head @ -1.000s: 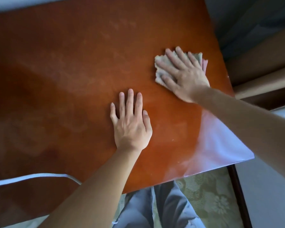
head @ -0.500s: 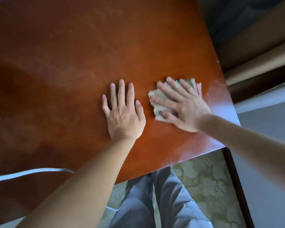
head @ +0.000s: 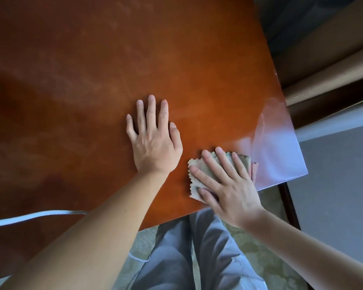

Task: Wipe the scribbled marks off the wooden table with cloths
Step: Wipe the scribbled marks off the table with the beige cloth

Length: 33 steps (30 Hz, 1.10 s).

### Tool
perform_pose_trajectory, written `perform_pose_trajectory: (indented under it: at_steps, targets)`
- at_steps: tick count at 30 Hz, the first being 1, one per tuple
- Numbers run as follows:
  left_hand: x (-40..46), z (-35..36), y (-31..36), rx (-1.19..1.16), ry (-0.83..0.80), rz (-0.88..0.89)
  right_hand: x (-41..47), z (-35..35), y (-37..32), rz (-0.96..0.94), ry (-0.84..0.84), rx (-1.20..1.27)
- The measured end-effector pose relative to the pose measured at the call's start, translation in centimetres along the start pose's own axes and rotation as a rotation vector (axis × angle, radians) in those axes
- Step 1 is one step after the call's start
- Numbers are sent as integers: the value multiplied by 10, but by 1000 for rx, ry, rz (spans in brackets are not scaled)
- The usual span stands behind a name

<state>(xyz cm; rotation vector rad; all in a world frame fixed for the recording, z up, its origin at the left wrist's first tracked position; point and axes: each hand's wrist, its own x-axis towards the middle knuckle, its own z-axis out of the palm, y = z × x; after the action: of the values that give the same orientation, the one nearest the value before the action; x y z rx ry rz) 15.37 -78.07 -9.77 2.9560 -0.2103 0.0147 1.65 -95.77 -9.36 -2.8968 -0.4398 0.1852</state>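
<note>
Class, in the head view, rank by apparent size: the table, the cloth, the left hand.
1. table
2. left hand
3. cloth, though the right hand covers much of it, so its full size is unsure.

two hands (head: 155, 143), perhaps two cloths (head: 205, 172), one table (head: 92, 70)

one camera only, worn on the person's head, looking steeply down and forward, close over the near right corner of the wooden table (head: 176, 59) and the person's own legs (head: 197, 258).
</note>
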Motion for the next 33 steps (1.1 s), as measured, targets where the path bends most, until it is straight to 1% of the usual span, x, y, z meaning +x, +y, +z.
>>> perform_pose_trajectory:
  at_steps: [3, 5, 9, 11, 13, 16, 18, 19, 23, 25, 28, 29, 33]
  targets:
    - [0, 0, 0, -4, 4, 3, 10, -6, 15, -99, -74, -34]
    - [0, 0, -1, -4, 5, 1, 34, -13, 31, -85, -72, -59]
    - [-1, 0, -1, 7, 9, 6, 90, -20, 39, 219, 89, -20]
    - [-1, 1, -1, 9, 16, 13, 100, -16, 25, 303, 139, -14]
    - [-1, 1, -1, -4, 28, 17, 87, -8, 5, 293, 164, 5]
    - [-3, 1, -2, -13, 35, 23, 41, 4, -21, 195, 132, 46]
    - [-3, 0, -2, -4, 33, 25, 19, 4, -14, 172, 125, 52]
    - [-3, 0, -2, -2, 31, 24, 13, 1, -3, 190, 131, 51]
    - [-2, 0, -2, -24, 23, 15, 11, -16, 53, 410, 164, 38]
    - [-1, 0, -2, -23, 23, 16, 16, -19, 62, 521, 179, 38]
    - [-2, 1, -1, -28, 30, 12, 27, -14, 39, 680, 219, 65]
    - [-2, 1, -1, -29, 36, 10, 31, -10, 24, 693, 230, 68]
    - [-2, 1, -2, -27, 38, 11, 39, 8, -32, 539, 241, 78]
